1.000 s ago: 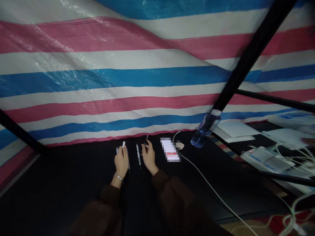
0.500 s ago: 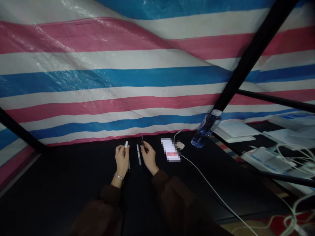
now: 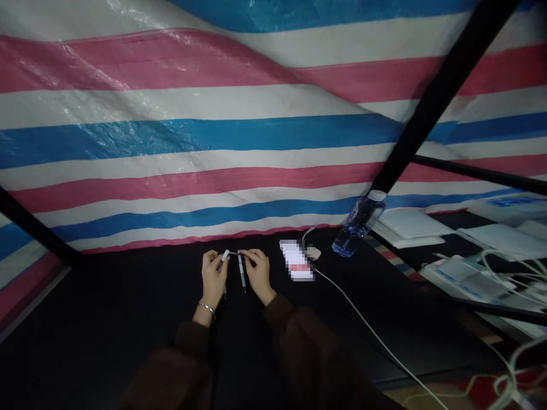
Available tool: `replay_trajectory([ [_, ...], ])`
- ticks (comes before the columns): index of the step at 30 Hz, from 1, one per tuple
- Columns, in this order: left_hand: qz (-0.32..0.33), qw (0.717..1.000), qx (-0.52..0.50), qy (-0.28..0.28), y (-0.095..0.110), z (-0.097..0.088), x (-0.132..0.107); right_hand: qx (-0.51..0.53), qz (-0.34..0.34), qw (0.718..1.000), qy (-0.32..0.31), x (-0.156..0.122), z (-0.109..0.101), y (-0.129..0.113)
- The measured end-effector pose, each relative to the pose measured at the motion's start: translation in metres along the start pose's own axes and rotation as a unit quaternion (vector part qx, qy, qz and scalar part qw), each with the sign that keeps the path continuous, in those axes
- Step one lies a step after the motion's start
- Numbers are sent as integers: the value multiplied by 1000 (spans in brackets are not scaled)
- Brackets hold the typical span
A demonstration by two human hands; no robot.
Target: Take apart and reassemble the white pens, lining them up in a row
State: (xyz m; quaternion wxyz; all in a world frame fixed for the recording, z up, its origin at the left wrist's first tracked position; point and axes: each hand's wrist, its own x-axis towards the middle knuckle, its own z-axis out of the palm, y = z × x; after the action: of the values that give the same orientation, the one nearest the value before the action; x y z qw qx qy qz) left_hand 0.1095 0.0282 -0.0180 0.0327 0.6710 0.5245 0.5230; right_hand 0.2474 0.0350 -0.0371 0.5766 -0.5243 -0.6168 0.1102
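My left hand [image 3: 213, 276] is closed around a white pen part [image 3: 224, 255], perhaps a cap or barrel, with its tip pointing right. My right hand [image 3: 258, 270] pinches a thin dark pen piece [image 3: 244, 253] that points left towards it. The two pieces meet or nearly meet between my hands, just above the black table [image 3: 106, 319]. A whole pen [image 3: 241, 273] lies on the table between my hands, and part of another shows under my left hand. A bracelet circles my left wrist.
A phone [image 3: 296, 260] with a white cable [image 3: 363, 324] lies right of my hands. A water bottle [image 3: 359, 223] leans by a black pole. Papers, devices and cables fill the right side. A striped tarp hangs behind the table.
Both hands have turned their pieces from upright to level and brought them together between the hands. The pen on the table has not moved.
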Motion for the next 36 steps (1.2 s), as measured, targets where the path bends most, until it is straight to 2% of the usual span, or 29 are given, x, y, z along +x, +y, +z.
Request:
replay_trajectory([
  [10, -6, 999, 31, -34, -5, 0, 0, -15, -8, 1000, 7, 0, -2, -2],
  [15, -18, 997, 75, -31, -5, -2, 0, -12, 3, 1000, 11, 0, -3, -4],
  [24, -29, 986, 156, -46, 4, -9, 0, -59, -6, 997, -45, 0, -3, -5],
  [28, -22, 982, 184, -38, 4, -10, 0, -10, -28, 997, -73, -1, -2, -5],
  [32, -18, 979, 201, -26, 2, -10, -1, 74, -11, 994, -74, -1, 2, -7],
  [36, -19, 980, 194, -26, 1, -9, -1, 95, -35, 990, -102, -2, 3, -10],
])
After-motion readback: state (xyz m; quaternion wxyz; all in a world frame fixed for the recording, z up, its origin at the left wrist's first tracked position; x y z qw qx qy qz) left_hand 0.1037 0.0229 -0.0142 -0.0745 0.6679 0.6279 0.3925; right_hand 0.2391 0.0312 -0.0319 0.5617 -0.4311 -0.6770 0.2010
